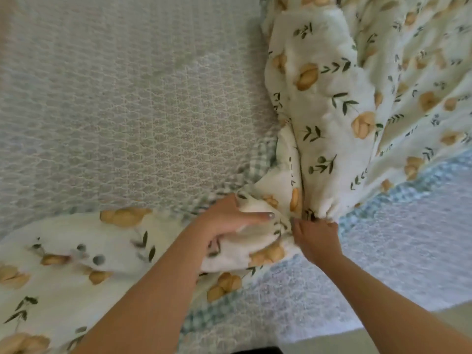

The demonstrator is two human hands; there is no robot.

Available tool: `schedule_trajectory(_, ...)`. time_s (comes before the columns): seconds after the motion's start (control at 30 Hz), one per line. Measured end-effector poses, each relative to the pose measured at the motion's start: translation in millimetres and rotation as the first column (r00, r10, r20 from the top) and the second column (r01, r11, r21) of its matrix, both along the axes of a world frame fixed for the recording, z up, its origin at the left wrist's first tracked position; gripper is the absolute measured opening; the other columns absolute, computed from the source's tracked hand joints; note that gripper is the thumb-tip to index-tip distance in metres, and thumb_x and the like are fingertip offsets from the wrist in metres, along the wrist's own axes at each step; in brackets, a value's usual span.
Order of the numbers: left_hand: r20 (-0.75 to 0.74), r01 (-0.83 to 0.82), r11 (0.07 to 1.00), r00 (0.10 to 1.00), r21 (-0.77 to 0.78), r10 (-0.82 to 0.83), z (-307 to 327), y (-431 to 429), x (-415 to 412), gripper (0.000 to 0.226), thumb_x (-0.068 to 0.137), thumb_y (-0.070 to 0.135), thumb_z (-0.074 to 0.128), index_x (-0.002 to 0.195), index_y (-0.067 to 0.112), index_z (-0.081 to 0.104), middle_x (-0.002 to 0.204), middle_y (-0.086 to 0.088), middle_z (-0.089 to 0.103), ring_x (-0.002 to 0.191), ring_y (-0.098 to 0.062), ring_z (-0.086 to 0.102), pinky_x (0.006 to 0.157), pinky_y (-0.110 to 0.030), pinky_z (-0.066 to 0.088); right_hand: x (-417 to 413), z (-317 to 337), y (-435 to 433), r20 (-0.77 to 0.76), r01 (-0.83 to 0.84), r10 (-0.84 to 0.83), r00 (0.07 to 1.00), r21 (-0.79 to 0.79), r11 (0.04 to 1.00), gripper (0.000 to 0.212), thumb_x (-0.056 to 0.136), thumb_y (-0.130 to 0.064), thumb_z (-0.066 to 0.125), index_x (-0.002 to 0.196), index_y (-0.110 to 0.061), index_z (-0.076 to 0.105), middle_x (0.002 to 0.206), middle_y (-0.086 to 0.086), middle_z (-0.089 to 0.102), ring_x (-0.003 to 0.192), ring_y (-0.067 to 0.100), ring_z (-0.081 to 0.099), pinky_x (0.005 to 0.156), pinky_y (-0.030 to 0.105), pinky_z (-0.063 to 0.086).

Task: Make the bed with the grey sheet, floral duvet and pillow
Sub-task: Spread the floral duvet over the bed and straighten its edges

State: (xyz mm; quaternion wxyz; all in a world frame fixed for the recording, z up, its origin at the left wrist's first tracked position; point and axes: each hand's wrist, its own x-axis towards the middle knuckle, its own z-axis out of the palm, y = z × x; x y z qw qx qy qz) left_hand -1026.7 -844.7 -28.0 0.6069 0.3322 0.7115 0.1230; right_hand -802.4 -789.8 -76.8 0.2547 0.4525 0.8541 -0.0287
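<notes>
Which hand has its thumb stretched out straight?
The left hand: its thumb lies straight over the floral duvet, while the right hand bunches it with curled fingers.

Bright, soft daylight, seemingly from 2 o'clock. Washed-out whites on the duvet [332,103] up there. Faint shadow beneath the left hand [227,218]. Motion smear across the print at 8 o'clock. Bowed sheet [127,111] edge at 4 o'clock, wide-angle distortion. Soft weave and pinkish haze toward 10 o'clock.
</notes>
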Motion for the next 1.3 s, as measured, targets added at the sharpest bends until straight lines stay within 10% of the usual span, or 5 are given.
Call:
schedule_trajectory(0.2,-0.387,0.419,0.908,0.834,-0.021,-0.394,-50.9,-15.7,86.9,0.026,0.094,0.020,0.053,0.119,0.013,0.054,0.102,-0.006,0.064,0.091,-0.026,0.064,0.069,-0.033,0.048,-47.6,37.4,39.2,-0.374,0.181,-0.112,0.921,0.154,0.971,0.027,0.095,-0.036,0.043,0.118,-0.024,0.050,0.110,-0.006,0.057,0.108,0.018,0.055,0.104,0.048,0.024)
schedule_trajectory(0.47,-0.566,0.512,0.857,0.724,0.058,-0.395,-39.7,-21.0,81.5,0.036,0.097,0.020,0.051,0.132,0.017,0.044,0.120,-0.002,0.055,0.101,-0.023,0.060,0.083,-0.036,0.052,-87.9,38.5,118.5,-0.186,0.354,-0.343,0.921,0.026,0.935,0.100,0.077,-0.041,0.074,0.147,-0.006,0.012,0.145,0.015,0.029,0.133,0.032,0.034,0.104,0.044,0.037)
schedule_trajectory(0.9,-0.655,0.437,0.899,0.671,-0.029,-0.348,-24.2,-61.7,33.8,0.032,0.087,0.010,0.050,0.108,0.029,0.065,0.095,0.007,0.067,0.089,-0.016,0.061,0.072,-0.027,0.050,23.0,36.2,57.0,0.413,0.719,-0.598,0.686,-0.510,0.473,0.047,0.104,-0.019,0.034,0.145,0.002,0.025,0.144,0.015,0.042,0.132,0.030,0.044,0.110,0.039,0.037)
schedule_trajectory(1.1,-0.668,0.316,0.944,0.724,0.098,-0.174,-20.8,-72.0,-52.1,0.024,0.088,0.021,0.052,0.109,0.028,0.060,0.089,0.007,0.063,0.080,-0.016,0.059,0.057,-0.025,0.038,-58.4,40.3,64.7,0.428,0.686,-0.801,0.417,-0.727,-0.031,0.020,0.099,-0.007,0.042,0.102,0.004,0.059,0.099,0.017,0.065,0.086,0.027,0.062,0.075,0.034,0.054)
schedule_trajectory(1.3,-0.856,0.230,0.966,0.516,0.117,-0.019,-10.5,-87.9,-175.7,0.029,0.092,0.024,0.051,0.120,0.030,0.054,0.100,0.001,0.065,0.105,-0.022,0.052,0.076,-0.033,0.034,-191.6,63.6,51.7,0.319,0.544,-0.814,0.486,-0.839,-0.004,0.051,0.088,0.003,0.046,0.138,0.007,0.040,0.141,0.032,0.042,0.126,0.045,0.047,0.097,0.052,0.046)
